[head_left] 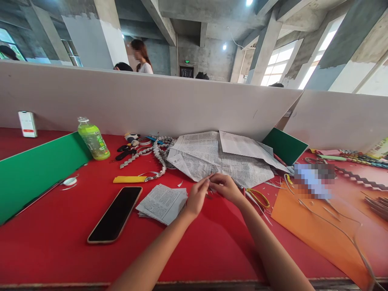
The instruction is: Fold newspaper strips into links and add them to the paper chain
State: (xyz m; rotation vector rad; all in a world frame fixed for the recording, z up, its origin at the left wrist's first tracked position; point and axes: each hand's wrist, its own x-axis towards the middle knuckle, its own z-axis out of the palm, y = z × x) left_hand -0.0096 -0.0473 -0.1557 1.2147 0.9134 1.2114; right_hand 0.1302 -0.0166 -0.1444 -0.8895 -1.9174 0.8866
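My left hand [196, 197] and my right hand [226, 188] meet at the fingertips over the red table [212, 250]. The fingers of both are pinched together on something small, too hidden to make out. Just behind them lie large creased newspaper sheets [200, 149]. A stack of cut newspaper pieces [163, 202] rests beside my left wrist. To the right of my right hand is a pair of scissors with yellow handles [260, 198], partly covered by the hand and paper.
A black phone [115, 215] lies at left, near a yellow strip [129, 179] and a folded paper chain [159, 155]. A green drink bottle [93, 139] stands by a green divider [45, 173]. An orange sheet [315, 230] with thin cords lies right. A white partition [136, 101] runs behind.
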